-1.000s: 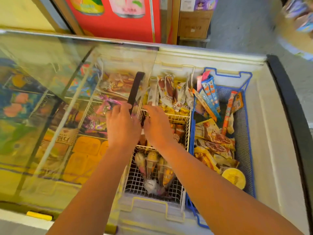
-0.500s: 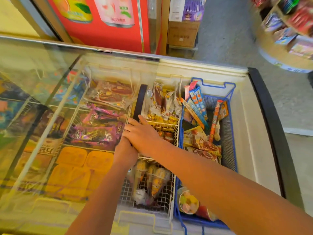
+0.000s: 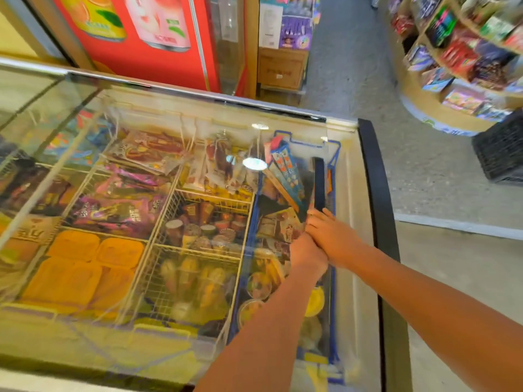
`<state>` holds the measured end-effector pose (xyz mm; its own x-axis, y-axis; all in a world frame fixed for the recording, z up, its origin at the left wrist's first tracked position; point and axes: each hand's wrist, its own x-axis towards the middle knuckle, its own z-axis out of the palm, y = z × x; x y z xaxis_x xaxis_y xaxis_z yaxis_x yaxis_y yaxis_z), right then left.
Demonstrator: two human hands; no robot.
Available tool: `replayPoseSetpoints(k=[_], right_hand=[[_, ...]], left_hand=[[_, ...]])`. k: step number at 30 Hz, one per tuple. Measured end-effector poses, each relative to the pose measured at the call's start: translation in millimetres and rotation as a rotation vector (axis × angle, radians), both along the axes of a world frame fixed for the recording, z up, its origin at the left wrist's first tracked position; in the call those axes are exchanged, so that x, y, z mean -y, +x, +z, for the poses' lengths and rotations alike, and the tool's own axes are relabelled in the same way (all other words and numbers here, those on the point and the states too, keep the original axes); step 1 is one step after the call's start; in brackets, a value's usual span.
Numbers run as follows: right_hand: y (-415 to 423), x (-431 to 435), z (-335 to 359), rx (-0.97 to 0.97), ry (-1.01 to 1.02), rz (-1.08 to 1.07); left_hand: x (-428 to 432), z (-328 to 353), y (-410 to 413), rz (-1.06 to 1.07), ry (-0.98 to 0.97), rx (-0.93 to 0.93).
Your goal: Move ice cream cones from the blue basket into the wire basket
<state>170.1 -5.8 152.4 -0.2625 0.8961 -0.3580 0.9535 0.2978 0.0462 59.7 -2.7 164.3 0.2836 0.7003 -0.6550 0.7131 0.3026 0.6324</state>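
The blue basket (image 3: pixel 335 157) sits at the right end of the chest freezer, with blue-wrapped ice cream cones (image 3: pixel 285 168) and other packets inside. To its left, the white wire basket (image 3: pixel 198 251) holds several cones (image 3: pixel 198 281) in its near compartment. Both baskets lie under the sliding glass lid, which blurs them. My right hand (image 3: pixel 332 236) and my left hand (image 3: pixel 307 254) are pressed together at the lower end of the lid's black handle (image 3: pixel 319 182), above the blue basket.
The freezer's black right rim (image 3: pixel 379 210) borders a narrow uncovered strip. Orange and purple packs (image 3: pixel 113 210) fill the left compartments. A red drinks cooler (image 3: pixel 158 46) stands behind the freezer. Snack shelves (image 3: pixel 464 52) and a black crate (image 3: pixel 501 154) are at the right.
Both hands have slid the glass lid by its handle to the right, from over the wire basket to over the blue basket. The wire basket is now covered by glass.
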Motion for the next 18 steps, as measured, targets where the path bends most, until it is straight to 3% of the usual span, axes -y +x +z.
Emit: replayPoseSetpoints(k=[3, 7, 13, 18], right_hand=[[29, 18, 0, 0.053, 0.000, -0.001], [53, 39, 4, 0.143, -0.013, -0.029], [79, 51, 16, 0.132, -0.088, -0.064], [84, 57, 13, 0.138, -0.072, -0.065]], left_hand=[[17, 7, 22, -0.043, -0.036, 0.083], [43, 16, 28, -0.241, 0.088, 0.097], [85, 16, 27, -0.704, 0.277, -0.196], [118, 3, -12, -0.876, 0.338, -0.306]])
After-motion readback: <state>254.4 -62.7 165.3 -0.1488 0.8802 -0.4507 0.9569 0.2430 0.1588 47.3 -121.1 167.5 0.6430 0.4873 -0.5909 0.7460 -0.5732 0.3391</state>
